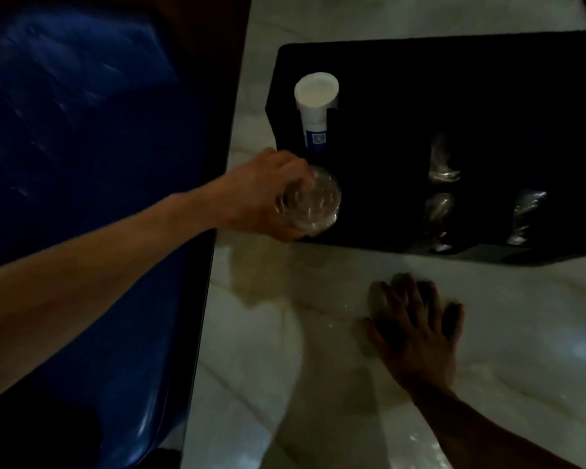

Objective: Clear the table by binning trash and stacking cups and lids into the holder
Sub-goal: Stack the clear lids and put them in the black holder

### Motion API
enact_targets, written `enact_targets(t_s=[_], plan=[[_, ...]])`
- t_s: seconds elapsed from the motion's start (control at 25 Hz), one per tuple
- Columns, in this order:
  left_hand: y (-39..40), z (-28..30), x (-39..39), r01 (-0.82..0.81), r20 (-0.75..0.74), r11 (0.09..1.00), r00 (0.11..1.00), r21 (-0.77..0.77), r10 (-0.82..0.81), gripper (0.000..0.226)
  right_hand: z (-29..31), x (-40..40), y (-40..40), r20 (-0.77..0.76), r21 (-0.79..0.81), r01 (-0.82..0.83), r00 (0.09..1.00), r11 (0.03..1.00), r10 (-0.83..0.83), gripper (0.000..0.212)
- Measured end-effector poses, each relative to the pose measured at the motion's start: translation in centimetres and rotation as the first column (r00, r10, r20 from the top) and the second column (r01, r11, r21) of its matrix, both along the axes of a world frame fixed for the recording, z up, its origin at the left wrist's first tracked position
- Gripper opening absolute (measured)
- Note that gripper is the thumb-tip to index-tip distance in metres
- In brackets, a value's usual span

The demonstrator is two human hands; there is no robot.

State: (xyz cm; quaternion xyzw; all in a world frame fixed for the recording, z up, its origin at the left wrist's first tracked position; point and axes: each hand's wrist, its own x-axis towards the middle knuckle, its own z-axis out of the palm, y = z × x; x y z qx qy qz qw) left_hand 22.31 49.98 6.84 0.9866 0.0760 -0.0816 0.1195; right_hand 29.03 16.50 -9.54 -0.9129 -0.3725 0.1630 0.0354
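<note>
Single head cam, wide-angle, looks steeply down from above, close. Marble table fills lower right of frame, black holder upper right, blue seat along left. No 2nd view.

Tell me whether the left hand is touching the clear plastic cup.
Touching. The head view shows the left hand wrapped around the clear plastic cup, holding it at the near left corner of the black holder.

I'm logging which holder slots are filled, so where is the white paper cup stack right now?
In the head view, the white paper cup stack stands in the black holder's far-left slot, just beyond the clear plastic cup held by the left hand.
</note>
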Motion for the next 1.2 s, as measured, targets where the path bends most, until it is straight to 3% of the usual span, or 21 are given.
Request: enact_targets(t_s=[0.36,0.92,1.2], plan=[[0.8,-1.3,3.4,0.239,-0.142,0.929,0.968,0.281,-0.206,0.081,0.0,-0.1,-0.1,0.014,0.011,-0.002,1.0,1.0,0.001,0.071],[-1.1,-4.0,3.8,0.226,-0.215,0.901,0.964,0.369,-0.154,0.088,-0.1,-0.2,-0.2,0.007,0.027,-0.014,1.0,1.0,0.014,0.072],[-2.7,-4.1,2.5,0.154,-0.191,0.896,0.978,0.417,-0.079,0.076,-0.4,-0.1,-0.3,0.025,0.03,-0.021,0.999,0.999,0.02,0.072]])
